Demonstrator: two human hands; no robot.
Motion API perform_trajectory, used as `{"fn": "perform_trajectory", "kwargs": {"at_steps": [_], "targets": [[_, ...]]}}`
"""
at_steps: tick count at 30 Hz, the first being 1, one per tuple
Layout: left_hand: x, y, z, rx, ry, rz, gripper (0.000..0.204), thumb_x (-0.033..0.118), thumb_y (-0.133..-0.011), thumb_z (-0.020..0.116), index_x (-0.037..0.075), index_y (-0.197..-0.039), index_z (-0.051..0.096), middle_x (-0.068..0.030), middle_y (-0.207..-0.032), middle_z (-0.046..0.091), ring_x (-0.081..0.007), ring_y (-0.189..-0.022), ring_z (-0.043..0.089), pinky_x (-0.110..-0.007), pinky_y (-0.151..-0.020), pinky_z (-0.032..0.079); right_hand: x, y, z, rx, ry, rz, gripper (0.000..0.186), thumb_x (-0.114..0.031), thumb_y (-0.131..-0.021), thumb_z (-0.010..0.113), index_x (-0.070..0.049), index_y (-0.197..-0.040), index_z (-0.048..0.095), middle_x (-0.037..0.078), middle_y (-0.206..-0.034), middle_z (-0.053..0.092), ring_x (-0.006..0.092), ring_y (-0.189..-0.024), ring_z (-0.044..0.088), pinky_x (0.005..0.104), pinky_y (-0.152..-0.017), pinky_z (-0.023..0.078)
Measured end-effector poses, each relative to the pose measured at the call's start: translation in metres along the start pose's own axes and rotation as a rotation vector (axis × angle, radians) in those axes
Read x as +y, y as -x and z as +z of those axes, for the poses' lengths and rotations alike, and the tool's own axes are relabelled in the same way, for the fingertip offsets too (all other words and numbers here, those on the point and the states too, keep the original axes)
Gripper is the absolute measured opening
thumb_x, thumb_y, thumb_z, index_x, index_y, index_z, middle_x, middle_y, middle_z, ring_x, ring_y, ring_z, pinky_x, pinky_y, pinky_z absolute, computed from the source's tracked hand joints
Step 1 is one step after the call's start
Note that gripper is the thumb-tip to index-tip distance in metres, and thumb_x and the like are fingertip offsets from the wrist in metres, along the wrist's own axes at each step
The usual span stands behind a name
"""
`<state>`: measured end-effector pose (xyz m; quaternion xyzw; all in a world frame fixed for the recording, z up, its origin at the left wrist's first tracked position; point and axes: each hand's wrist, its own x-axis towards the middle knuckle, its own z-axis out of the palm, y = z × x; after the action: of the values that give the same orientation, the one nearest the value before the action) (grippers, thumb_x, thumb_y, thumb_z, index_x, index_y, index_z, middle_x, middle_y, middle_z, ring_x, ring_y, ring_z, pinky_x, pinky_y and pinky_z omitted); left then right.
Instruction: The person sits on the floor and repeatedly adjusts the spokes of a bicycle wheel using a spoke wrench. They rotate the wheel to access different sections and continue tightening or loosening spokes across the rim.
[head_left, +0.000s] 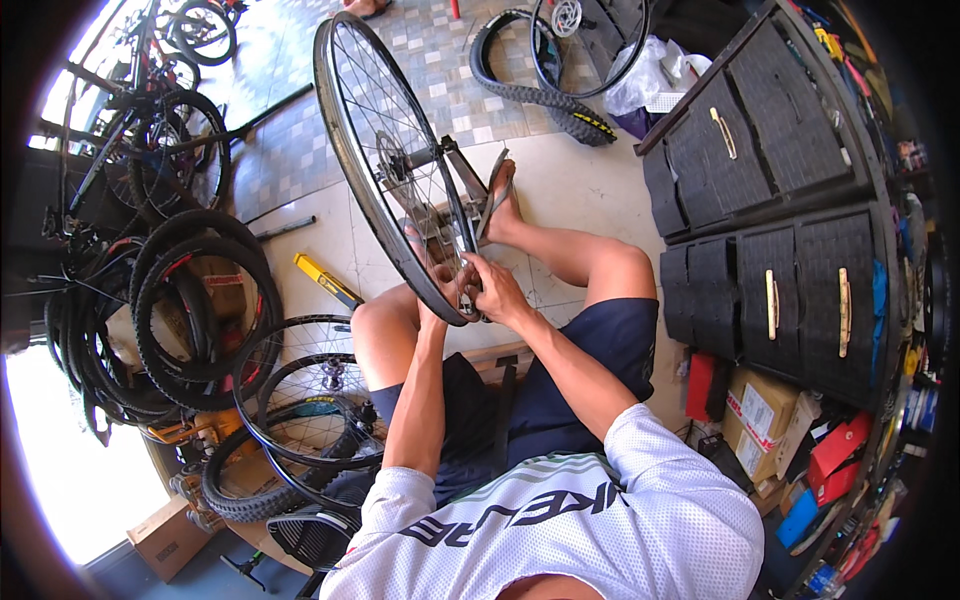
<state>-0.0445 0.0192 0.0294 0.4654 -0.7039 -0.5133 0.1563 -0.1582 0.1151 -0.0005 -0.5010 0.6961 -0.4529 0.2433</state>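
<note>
A spoked bicycle wheel [345,168] without a tyre stands upright between my legs, its hub held by a metal stand [464,172]. My left hand [448,284] is at the near lower part of the rim, partly hidden behind it, with its fingers bent around the rim and spokes. Close beside it, my right hand [498,290] has its fingers closed at the spokes near the rim. Whatever those fingers pinch is too small and covered to tell. Both forearms reach forward over my knees.
Tyres and rims hang and lie at left [150,300], with another spoked wheel [300,440] near my left knee. A yellow-handled tool [325,278] lies on the floor. Black drawers [760,290] stand at right, boxes [758,415] below them. Ahead lies a loose tyre [545,95].
</note>
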Motion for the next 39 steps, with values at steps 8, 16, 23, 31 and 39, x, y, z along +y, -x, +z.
{"fn": "perform_trajectory", "kwargs": {"at_steps": [8, 16, 23, 31, 39], "targets": [[-0.06, -0.01, -0.007, 0.061, -0.167, 0.135, 0.048, 0.039, -0.082, 0.079, -0.006, -0.084, 0.061, -0.0111, -0.06, 0.053, -0.0212, -0.053, 0.05, -0.038, -0.049, 0.04, -0.025, -0.004, 0.001, -0.077, 0.076, 0.108, 0.074, -0.017, -0.077, 0.076, -0.007, -0.143, 0.043, 0.015, -0.097, 0.07, 0.035, -0.092, 0.063, 0.0464, -0.088, 0.047], [-0.034, -0.005, -0.01, 0.056, -0.047, 0.176, 0.107, 0.026, -0.082, 0.078, 0.009, -0.156, 0.002, -0.0107, -0.064, 0.058, -0.0186, -0.053, 0.051, -0.04, -0.047, 0.039, -0.011, 0.004, 0.006, -0.079, -0.055, 0.179, 0.071, -0.014, -0.079, 0.07, -0.006, -0.144, 0.042, 0.019, -0.094, 0.068, 0.0378, -0.09, 0.062, 0.0483, -0.081, 0.049], [-0.02, -0.004, -0.006, 0.092, -0.294, 0.193, 0.098, 0.031, -0.082, 0.077, 0.001, -0.153, 0.018, -0.0222, -0.099, 0.065, -0.0272, -0.082, 0.064, -0.038, -0.072, 0.05, -0.015, 0.002, 0.0, 0.007, -0.003, 0.099, 0.074, -0.016, -0.078, 0.073, -0.005, -0.144, 0.041, 0.016, -0.092, 0.068, 0.0362, -0.086, 0.064, 0.0464, -0.078, 0.05], [-0.011, 0.001, -0.006, 0.101, -0.105, 0.071, 0.107, 0.024, -0.082, 0.079, 0.009, -0.156, 0.003, -0.0142, -0.077, 0.067, -0.0227, -0.058, 0.058, -0.038, -0.054, 0.046, -0.007, 0.002, 0.002, -0.055, -0.152, 0.197, 0.068, -0.013, -0.08, 0.072, -0.005, -0.141, 0.045, 0.015, -0.088, 0.069, 0.0313, -0.08, 0.067, 0.0408, -0.075, 0.052], [-0.053, -0.011, -0.001, 0.111, -0.156, 0.178, 0.044, 0.035, -0.082, 0.078, -0.003, -0.081, 0.057, -0.0155, -0.055, 0.054, -0.0236, -0.051, 0.053, -0.042, -0.049, 0.041, -0.015, 0.001, 0.006, 0.058, 0.026, 0.034, 0.067, -0.016, -0.077, 0.076, -0.006, -0.137, 0.049, 0.012, -0.085, 0.069, 0.0311, -0.083, 0.065, 0.0425, -0.078, 0.051]]}}
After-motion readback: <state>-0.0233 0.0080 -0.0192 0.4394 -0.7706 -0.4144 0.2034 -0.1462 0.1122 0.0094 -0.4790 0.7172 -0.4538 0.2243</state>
